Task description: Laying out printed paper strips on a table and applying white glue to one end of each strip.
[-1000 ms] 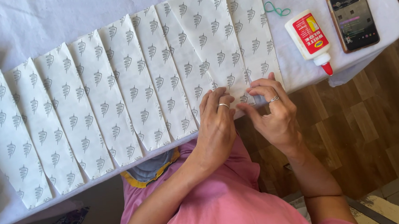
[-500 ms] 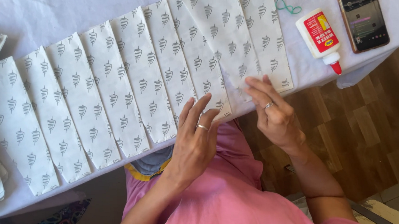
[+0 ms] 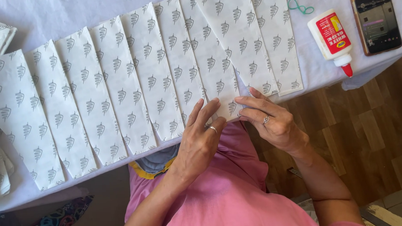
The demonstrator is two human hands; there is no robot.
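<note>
under both hands' fingers, paper strip

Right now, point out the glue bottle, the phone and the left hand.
Glue bottle (image 3: 331,36): head view, on its red label.
Phone (image 3: 373,14): head view, middle of its screen.
Left hand (image 3: 200,138): head view, back of the hand, fingers on a paper strip.

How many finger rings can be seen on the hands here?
2: the left-hand ring, on the left hand pressing the printed paper strips; the right-hand ring, on the right hand beside it. Others may be hidden.
</note>
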